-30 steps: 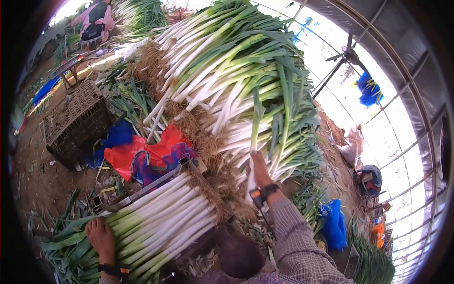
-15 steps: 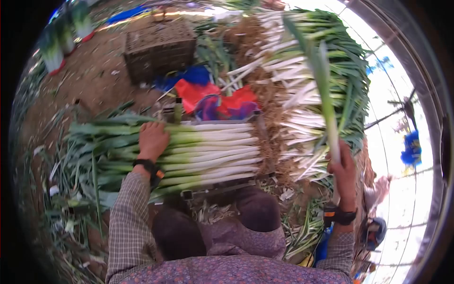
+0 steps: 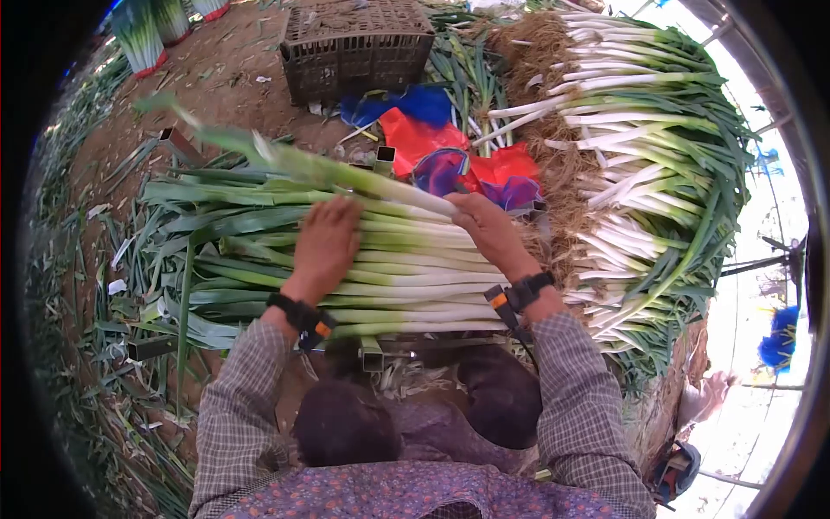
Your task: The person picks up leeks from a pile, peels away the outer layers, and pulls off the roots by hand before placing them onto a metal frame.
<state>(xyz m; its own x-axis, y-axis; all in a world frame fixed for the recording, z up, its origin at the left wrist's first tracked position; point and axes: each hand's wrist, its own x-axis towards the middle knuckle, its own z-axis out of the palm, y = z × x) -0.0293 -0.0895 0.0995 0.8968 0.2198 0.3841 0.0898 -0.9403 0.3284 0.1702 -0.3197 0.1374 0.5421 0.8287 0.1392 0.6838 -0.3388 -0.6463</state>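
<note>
My right hand [image 3: 493, 232] grips a leek [image 3: 385, 185] near its white root end. That leek slants over the back edge of a row of leeks [image 3: 424, 282], its green leaves blurred and pointing up to the left. The row lies side by side in front of my knees, white ends to the right and leaves to the left. Resting on the green part of the row is my left hand [image 3: 327, 244], fingers extended over the stalks and close to the held leek.
A large heap of leeks [image 3: 631, 182] with brown roots fills the right side. Behind the row lie red plastic [image 3: 424, 134] and blue netting [image 3: 406, 111]. A dark crate [image 3: 356, 60] stands farther back. Metal posts [image 3: 385, 156] rise around the row. Bundled leeks [image 3: 137, 41] stand far left.
My right hand has swung the leek from beside the right heap leftward over the row, tipping it from upright to slanted. The view has shifted; my left hand remains on the row.
</note>
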